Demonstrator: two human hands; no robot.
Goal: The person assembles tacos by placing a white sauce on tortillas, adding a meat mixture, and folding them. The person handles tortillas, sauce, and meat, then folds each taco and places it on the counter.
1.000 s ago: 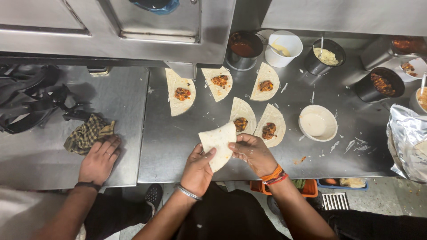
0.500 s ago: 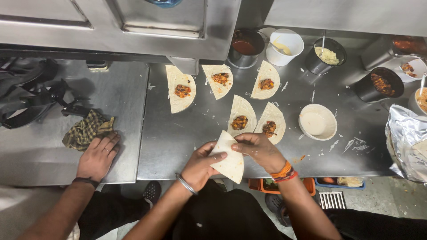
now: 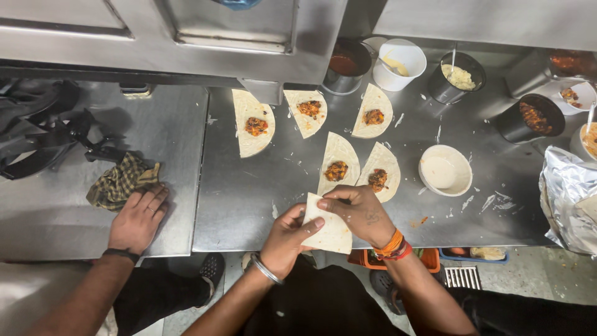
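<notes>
At far left, a dark bag point(image 3: 37, 134) and a checked cloth point(image 3: 121, 182) are seen on the steel counter point(image 3: 249, 186); another person's hand point(image 3: 138, 218) is laid flat beside the cloth, fingers spread.

Containers, left to right along the back: a steel pot point(image 3: 346, 65) filled with red sauce; a white tub point(image 3: 401, 64) holding a pale yellow sauce; a dark cup point(image 3: 457, 78) of white chopped filling with a spoon stood in it; a dark bowl point(image 3: 530, 118) of reddish-brown filling. Nearer the front, a shallow white bowl point(image 3: 445, 171) of pale cream is set.

Five half-round flatbreads point(image 3: 252, 121), each topped with a spoon of brown filling, are laid between the pots and the hands.

At the counter's front edge, a folded flatbread point(image 3: 329, 230) is gripped by the left hand point(image 3: 286, 239) from below and pinched along its top fold by the closed fingers of the right hand point(image 3: 360, 214).

Crumpled foil point(image 3: 569, 199) is found at far right.
</notes>
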